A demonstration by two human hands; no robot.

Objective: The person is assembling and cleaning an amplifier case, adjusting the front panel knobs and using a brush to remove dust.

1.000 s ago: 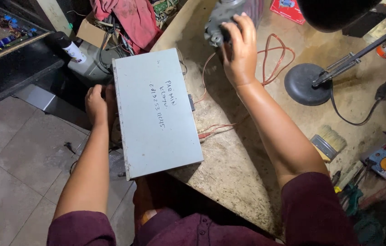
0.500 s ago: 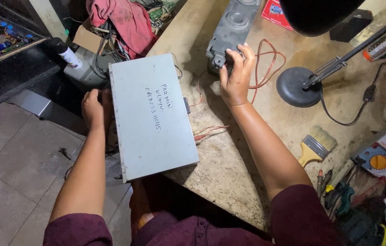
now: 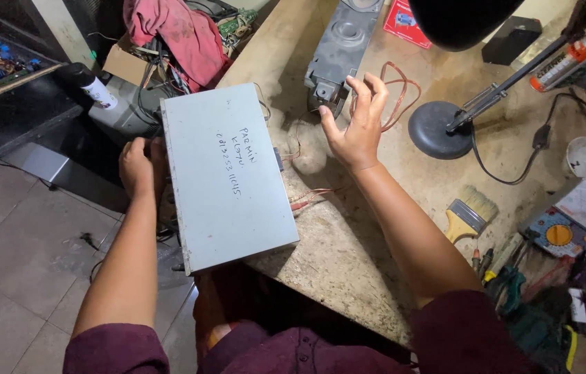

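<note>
The left hand (image 3: 137, 165) grips the left edge of a flat grey metal case (image 3: 227, 173), which lies half over the edge of the dusty wooden workbench (image 3: 348, 256). The right hand (image 3: 355, 128) hovers with fingers spread and holding nothing, just beside a long grey speaker housing (image 3: 338, 55). A cardboard box (image 3: 130, 62) behind holds tangled wires and a red cloth (image 3: 172, 31).
</note>
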